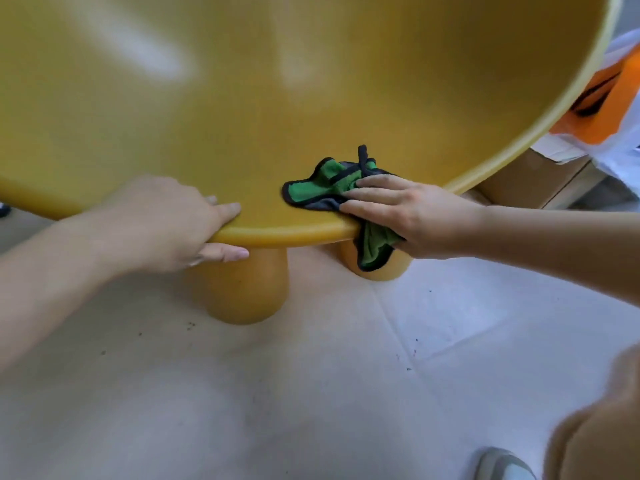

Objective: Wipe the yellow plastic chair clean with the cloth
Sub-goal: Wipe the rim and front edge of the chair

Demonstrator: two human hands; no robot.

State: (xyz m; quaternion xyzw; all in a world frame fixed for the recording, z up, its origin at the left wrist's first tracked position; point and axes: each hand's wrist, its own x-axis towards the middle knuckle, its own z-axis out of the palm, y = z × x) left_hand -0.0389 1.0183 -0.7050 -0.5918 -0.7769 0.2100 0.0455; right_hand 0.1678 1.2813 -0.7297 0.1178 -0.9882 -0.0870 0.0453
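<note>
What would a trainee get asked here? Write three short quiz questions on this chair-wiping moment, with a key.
1. True or false: the left hand holds the green, dark-edged cleaning cloth.
2. Which part of the yellow plastic chair does the left hand grip?
A. a round leg
B. the front seat rim
C. the backrest top
3. Fill in: part of the cloth drapes over the seat ____.

Key
1. False; the right hand presses it on the seat.
2. B, thumb under the rim.
3. Edge, hanging in front of the round yellow leg.
</note>
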